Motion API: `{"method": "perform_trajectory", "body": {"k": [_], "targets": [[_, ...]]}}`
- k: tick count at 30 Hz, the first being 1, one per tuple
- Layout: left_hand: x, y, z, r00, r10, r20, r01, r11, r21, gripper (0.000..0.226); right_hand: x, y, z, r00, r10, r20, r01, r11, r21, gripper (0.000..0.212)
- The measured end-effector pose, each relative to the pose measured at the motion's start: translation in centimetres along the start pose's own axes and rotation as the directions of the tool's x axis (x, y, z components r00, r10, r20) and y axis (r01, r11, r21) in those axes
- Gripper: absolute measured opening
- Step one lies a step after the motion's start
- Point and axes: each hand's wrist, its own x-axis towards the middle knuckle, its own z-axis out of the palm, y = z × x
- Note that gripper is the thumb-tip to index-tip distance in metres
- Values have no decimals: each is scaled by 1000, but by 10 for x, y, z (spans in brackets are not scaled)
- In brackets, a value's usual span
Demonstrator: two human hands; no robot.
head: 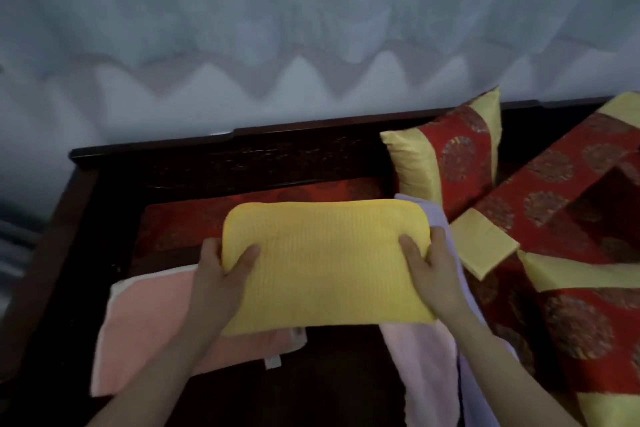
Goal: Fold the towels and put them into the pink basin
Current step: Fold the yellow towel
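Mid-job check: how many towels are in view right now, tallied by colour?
Yellow towel: 1
Salmon-pink towel: 1
Pale pink towel: 1
Lavender towel: 1
Total: 4 towels

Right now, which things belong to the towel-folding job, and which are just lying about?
Job: yellow towel, gripped by left hand and right hand; peach towel; pale pink towel; lilac towel. The pink basin is not in view.
Lying about: red-and-gold cushions; white curtain; dark wooden bench.
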Motion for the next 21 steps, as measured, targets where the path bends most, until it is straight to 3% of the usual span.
{"method": "perform_trajectory", "body": {"k": [3,7,11,17,19,21], "targets": [[9,-32,-68,990,-83,-116,93,993,75,42,-10,-33,65,988,19,155,-15,999,-31,29],[9,-89,-127,963,-196,-182,221,967,127,52,-31,-55,141,935,26,354,13,994,-107,56],[13,-133,-145,943,-274,-187,304,939,163,53,-37,-44,183,871,86,483,1,984,-177,38],[21,-169,-151,889,-442,-121,458,852,253,62,-42,-25,199,822,162,546,-36,972,-234,37],[22,-163,-160,916,-342,-210,399,829,393,66,-41,-22,192,830,173,531,-70,975,-209,33],[25,-147,-163,935,-69,-348,247,830,500,63,-35,-16,173,863,171,474,-97,979,-177,28]]}}
